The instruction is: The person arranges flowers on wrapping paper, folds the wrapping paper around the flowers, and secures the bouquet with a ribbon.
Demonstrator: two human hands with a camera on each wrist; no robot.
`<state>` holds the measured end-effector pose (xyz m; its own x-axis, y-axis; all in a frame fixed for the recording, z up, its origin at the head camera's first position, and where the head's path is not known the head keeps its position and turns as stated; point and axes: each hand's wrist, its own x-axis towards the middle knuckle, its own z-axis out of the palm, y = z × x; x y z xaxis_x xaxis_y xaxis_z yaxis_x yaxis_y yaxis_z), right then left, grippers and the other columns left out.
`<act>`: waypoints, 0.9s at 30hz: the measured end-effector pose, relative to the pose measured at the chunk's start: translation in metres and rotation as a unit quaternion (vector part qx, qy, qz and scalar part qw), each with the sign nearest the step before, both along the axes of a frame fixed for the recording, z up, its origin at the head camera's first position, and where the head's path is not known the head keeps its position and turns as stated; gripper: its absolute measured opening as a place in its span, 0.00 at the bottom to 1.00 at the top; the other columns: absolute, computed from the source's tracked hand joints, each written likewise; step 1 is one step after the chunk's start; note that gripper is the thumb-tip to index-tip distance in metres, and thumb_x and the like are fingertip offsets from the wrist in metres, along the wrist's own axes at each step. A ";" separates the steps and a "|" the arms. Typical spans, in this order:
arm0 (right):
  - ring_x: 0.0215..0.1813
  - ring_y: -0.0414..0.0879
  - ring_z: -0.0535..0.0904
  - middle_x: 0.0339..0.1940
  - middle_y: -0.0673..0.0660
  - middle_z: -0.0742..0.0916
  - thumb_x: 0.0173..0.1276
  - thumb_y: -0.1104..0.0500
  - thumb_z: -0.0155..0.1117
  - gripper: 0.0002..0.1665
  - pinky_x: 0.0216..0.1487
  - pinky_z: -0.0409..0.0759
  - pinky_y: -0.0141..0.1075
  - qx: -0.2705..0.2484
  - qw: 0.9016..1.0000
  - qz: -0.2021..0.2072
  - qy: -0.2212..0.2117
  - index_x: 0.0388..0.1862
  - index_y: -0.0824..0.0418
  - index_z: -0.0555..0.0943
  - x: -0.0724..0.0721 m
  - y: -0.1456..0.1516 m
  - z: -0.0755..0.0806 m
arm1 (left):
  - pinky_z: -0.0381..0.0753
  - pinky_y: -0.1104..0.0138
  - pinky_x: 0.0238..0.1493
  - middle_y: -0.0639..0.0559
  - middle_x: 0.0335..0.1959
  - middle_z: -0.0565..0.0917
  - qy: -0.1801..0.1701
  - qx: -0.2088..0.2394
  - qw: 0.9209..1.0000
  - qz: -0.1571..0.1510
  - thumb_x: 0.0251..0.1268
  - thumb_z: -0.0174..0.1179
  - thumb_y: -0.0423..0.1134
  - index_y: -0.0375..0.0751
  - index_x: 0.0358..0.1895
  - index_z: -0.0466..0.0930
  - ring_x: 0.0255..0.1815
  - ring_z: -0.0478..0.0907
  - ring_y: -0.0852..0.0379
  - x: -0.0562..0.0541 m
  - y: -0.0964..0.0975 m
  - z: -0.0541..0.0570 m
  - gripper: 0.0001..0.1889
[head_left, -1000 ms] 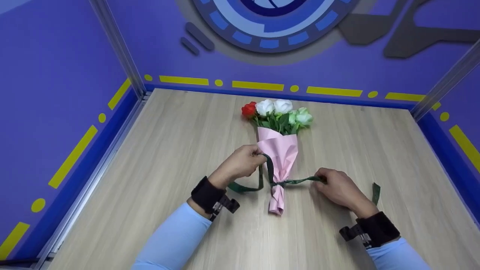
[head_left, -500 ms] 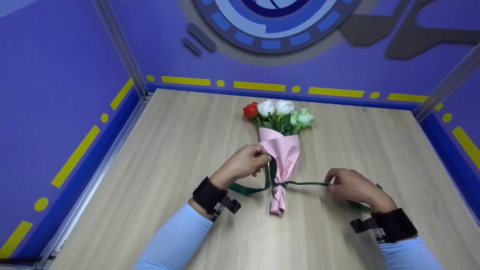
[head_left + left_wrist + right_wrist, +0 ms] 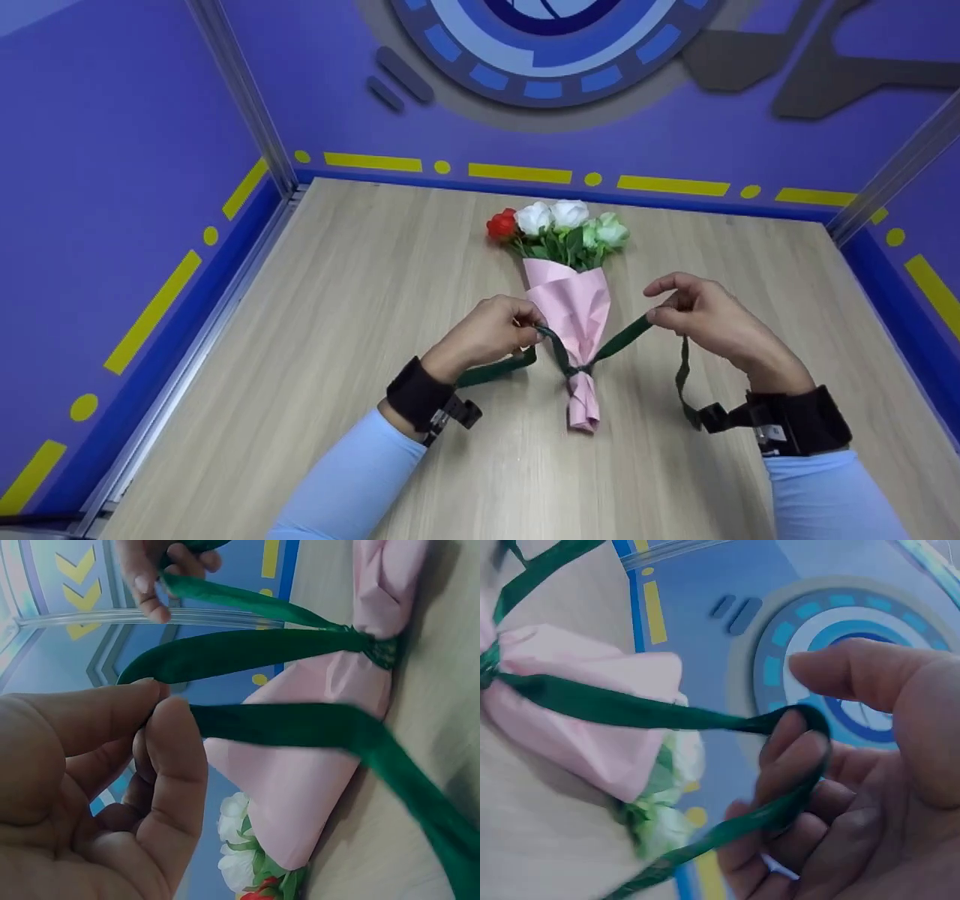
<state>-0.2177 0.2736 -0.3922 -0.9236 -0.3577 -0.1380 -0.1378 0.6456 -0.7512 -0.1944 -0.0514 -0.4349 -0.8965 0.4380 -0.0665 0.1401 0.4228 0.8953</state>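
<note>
A bouquet wrapped in pink paper (image 3: 577, 300) lies on the table, its red, white and pale green roses (image 3: 568, 214) facing the back wall. A dark green ribbon (image 3: 624, 339) is knotted around its narrow lower part. My left hand (image 3: 495, 330) pinches one end of the ribbon between thumb and fingers, left of the wrap; a tail hangs from it. On the other side, my right hand (image 3: 709, 319) holds the other end over its curled fingers, one digit raised apart. In the right wrist view this ribbon (image 3: 630, 709) loops around the fingertips and trails downward.
The wooden table (image 3: 337, 300) is bounded by a blue back wall (image 3: 300, 97) with yellow markings and by side walls. A metal post (image 3: 244, 97) stands at the back left corner. Black camera straps (image 3: 799, 420) circle both wrists.
My right hand first pulls the ribbon rightward, then rises with it, its tail now hanging free. The bouquet's lower end has shifted right. My left hand has moved slightly down and right.
</note>
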 end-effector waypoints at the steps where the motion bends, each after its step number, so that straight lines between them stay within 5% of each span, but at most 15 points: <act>1: 0.35 0.48 0.78 0.37 0.59 0.85 0.72 0.64 0.64 0.23 0.36 0.73 0.37 0.039 0.999 0.013 0.019 0.65 0.63 0.77 0.001 -0.002 0.004 | 0.81 0.72 0.29 0.56 0.29 0.82 0.003 -0.003 1.000 -0.001 0.71 0.60 0.28 0.37 0.43 0.87 0.29 0.85 0.50 0.000 0.000 0.000 0.07; 6: 0.44 0.57 0.85 0.49 0.67 0.89 0.61 0.72 0.55 0.30 0.39 0.79 0.47 0.213 0.963 0.047 0.157 0.64 0.61 0.81 0.009 -0.013 0.015 | 0.88 0.58 0.36 0.56 0.29 0.82 0.011 -0.005 1.000 -0.005 0.71 0.60 0.28 0.37 0.42 0.87 0.26 0.81 0.59 -0.001 0.000 -0.003 0.07; 9: 0.41 0.57 0.87 0.43 0.64 0.91 0.62 0.70 0.56 0.23 0.42 0.80 0.54 0.221 0.948 0.023 0.229 0.56 0.62 0.85 0.010 -0.020 0.016 | 0.89 0.49 0.41 0.55 0.29 0.82 0.009 0.001 1.000 -0.006 0.70 0.60 0.27 0.35 0.42 0.87 0.26 0.80 0.61 -0.002 0.000 -0.004 0.06; 12: 0.37 0.56 0.86 0.39 0.60 0.91 0.65 0.64 0.60 0.14 0.41 0.79 0.53 0.193 0.944 -0.011 0.269 0.47 0.61 0.87 0.008 -0.025 0.014 | 0.89 0.50 0.41 0.54 0.29 0.81 0.005 0.000 1.000 -0.007 0.70 0.60 0.27 0.35 0.42 0.87 0.26 0.80 0.62 -0.002 0.000 -0.004 0.06; 16: 0.29 0.51 0.82 0.36 0.58 0.90 0.68 0.58 0.62 0.14 0.37 0.76 0.47 0.156 0.955 -0.050 0.249 0.49 0.60 0.86 0.002 -0.033 0.012 | 0.89 0.56 0.38 0.55 0.29 0.81 0.007 -0.009 1.000 -0.010 0.71 0.60 0.27 0.36 0.42 0.87 0.26 0.80 0.61 -0.001 0.001 -0.004 0.06; 22: 0.21 0.45 0.71 0.24 0.52 0.79 0.66 0.56 0.61 0.28 0.28 0.68 0.39 0.089 0.985 -0.082 0.123 0.66 0.59 0.76 -0.013 -0.057 0.017 | 0.84 0.68 0.31 0.56 0.31 0.82 0.008 -0.014 1.000 -0.017 0.70 0.60 0.28 0.35 0.43 0.87 0.26 0.81 0.59 -0.001 0.003 -0.004 0.07; 25: 0.28 0.47 0.73 0.28 0.53 0.80 0.67 0.58 0.62 0.32 0.31 0.70 0.38 0.023 0.994 -0.075 0.078 0.70 0.60 0.73 -0.019 -0.076 0.018 | 0.79 0.72 0.28 0.56 0.31 0.83 0.009 -0.025 0.999 -0.021 0.70 0.60 0.28 0.36 0.44 0.88 0.26 0.81 0.60 0.000 0.004 -0.004 0.07; 27: 0.40 0.49 0.81 0.42 0.57 0.86 0.69 0.60 0.62 0.33 0.41 0.78 0.39 -0.032 0.997 -0.042 0.056 0.73 0.60 0.71 -0.021 -0.088 0.018 | 0.78 0.73 0.28 0.57 0.31 0.83 0.013 -0.035 0.999 -0.025 0.70 0.60 0.29 0.37 0.44 0.88 0.26 0.81 0.61 0.000 0.005 -0.003 0.07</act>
